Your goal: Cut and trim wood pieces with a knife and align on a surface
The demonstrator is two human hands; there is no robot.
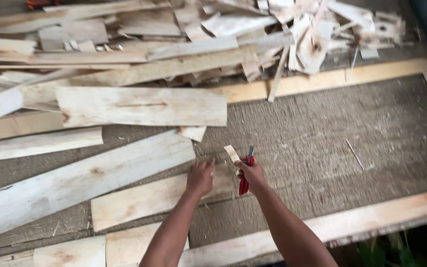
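Seen from above, two bare forearms reach out over a grey, fibrous work surface (352,128) edged with pale wooden battens. The left hand (200,177) lies palm down, fingers spread loosely, pressing on the end of a thin, pale veneer sheet (149,198) that lies flat on the surface. The right hand (252,173), just beside it, is closed around a red-handled cutter (245,173) held upright, its dark blade pointing away from the person. A small veneer offcut (232,153) sits just beside the blade tip; whether it touches the blade cannot be told. To the left lie several longer veneer strips (85,183), overlapping at angles. Along the far edge, a jumbled pile of veneer scraps (273,34) spreads across the top of the view.
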